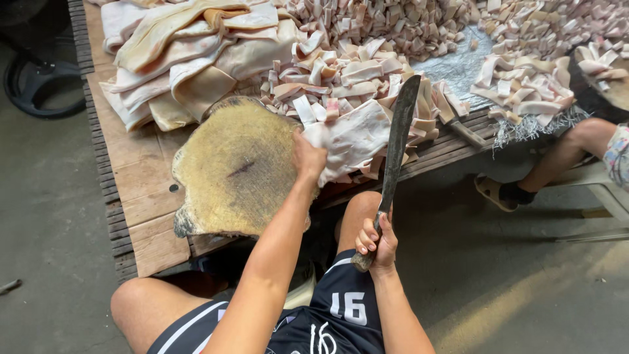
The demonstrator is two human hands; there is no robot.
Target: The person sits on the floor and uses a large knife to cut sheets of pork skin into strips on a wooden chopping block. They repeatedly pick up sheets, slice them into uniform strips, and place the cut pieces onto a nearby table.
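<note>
My left hand (308, 159) grips the edge of a large pale slab of pork skin and fat (350, 137) at the right rim of a round, worn wooden chopping block (236, 170). My right hand (375, 241) is closed around the handle of a long dark machete-like knife (398, 131), its blade raised and pointing away from me over the slab. The block's top is bare.
A low wooden pallet table (141, 177) bears stacked uncut pork slabs (177, 59) at the back left and heaps of cut strips (367, 59) behind the block. Another person's leg and sandalled foot (524, 183) sit at the right, beside a second block (603, 85). Concrete floor surrounds.
</note>
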